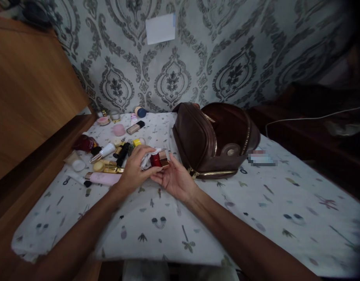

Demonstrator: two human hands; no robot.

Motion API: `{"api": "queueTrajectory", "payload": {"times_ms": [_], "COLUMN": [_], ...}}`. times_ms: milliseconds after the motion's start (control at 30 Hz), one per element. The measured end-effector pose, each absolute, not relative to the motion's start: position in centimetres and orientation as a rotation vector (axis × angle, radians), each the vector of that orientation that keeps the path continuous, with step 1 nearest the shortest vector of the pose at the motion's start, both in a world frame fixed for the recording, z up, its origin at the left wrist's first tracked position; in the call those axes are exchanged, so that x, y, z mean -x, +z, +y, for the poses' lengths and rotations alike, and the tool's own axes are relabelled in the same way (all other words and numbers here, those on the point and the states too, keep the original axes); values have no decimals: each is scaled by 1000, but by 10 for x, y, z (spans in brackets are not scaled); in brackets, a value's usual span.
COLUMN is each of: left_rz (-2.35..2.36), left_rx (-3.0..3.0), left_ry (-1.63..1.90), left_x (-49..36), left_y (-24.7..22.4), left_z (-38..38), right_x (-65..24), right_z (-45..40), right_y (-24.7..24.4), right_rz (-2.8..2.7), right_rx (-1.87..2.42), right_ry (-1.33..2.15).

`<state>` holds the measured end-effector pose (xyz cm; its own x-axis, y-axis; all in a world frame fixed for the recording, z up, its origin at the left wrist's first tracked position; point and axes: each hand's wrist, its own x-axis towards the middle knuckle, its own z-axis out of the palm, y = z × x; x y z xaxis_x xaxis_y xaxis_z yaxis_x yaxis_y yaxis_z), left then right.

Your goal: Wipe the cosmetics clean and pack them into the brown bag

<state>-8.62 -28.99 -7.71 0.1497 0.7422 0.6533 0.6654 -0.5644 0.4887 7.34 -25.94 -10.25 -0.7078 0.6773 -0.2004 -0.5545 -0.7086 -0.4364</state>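
Observation:
A small red bottle (155, 160) with a shiny rose-gold cap (163, 159) lies sideways between my two hands, just above the table. My left hand (135, 168) is closed around a bunched white cloth (145, 160), its thumb pressing along the bottle's side. Palm up, my right hand (181, 181) grips the bottle at the cap end with its fingertips. Close on the right stands a brown leather cosmetic bag (194, 136), unzipped, its lid raised. Left of my hands lie several cosmetics, among them a pink tube (105, 178) and a white-capped bottle (105, 151).
A patterned white cloth (156, 242) covers the table. Farther back are a foundation bottle (135, 127), a pink jar (118, 130) and a dark blue-lidded container (141, 112). A wooden cabinet (36, 74) borders the left side. A blurred-out item (261, 158) lies right of the bag.

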Motion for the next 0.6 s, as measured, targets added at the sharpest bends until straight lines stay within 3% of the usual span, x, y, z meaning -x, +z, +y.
{"api": "queueTrajectory", "payload": {"times_ms": [600], "left_rz": [1421], "left_rx": [-2378], "left_ry": [1473], "left_x": [84], "left_y": [-75], "left_z": [-293], "right_x": [-71], "right_z": [-262], "right_y": [-103], "right_rz": [-653], "right_rx": [562], "right_ry": [2394]}}
